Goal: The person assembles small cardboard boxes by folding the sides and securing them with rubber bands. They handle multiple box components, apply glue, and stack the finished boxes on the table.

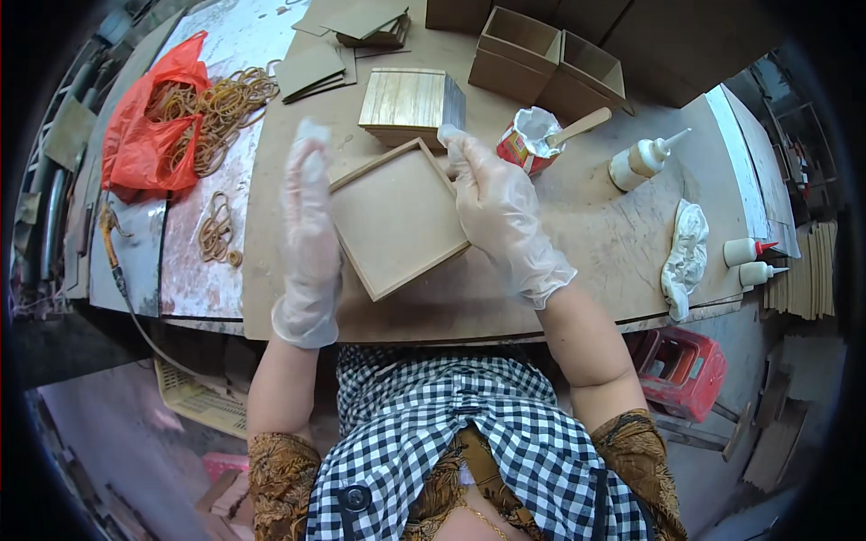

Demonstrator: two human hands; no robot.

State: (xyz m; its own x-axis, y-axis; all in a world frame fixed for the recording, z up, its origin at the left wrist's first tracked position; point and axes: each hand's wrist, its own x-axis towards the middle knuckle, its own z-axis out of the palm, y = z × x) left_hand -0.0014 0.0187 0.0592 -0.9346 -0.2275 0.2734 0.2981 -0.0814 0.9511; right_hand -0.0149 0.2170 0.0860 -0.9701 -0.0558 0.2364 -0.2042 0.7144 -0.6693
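A shallow, square, tan wooden tray (397, 221) with a smooth flat floor and a thin raised rim sits turned at an angle between the two hands, near the middle of the table's near side, one corner pointing nearest the person and another farthest away. The left hand (310, 212), in a loose translucent glove, stands just left of its left corner, its fingers straight and close together, not curled round the rim; whether they touch it I cannot tell. The right hand (505, 212), gloved alike, lies along the tray's right edge with fingers bent toward the far side; how firmly they grip is hidden. Just beyond the tray stands a block-like stack of square wooden pieces with a striped-grain top (403, 99). Farther right are a red tub of white paste (534, 140) with a flat wooden stick (582, 126) in it, and a white squeeze bottle with a pointed nozzle (636, 165). At far left, a crumpled red plastic bag (135, 144) spills tan rubber bands (230, 104).
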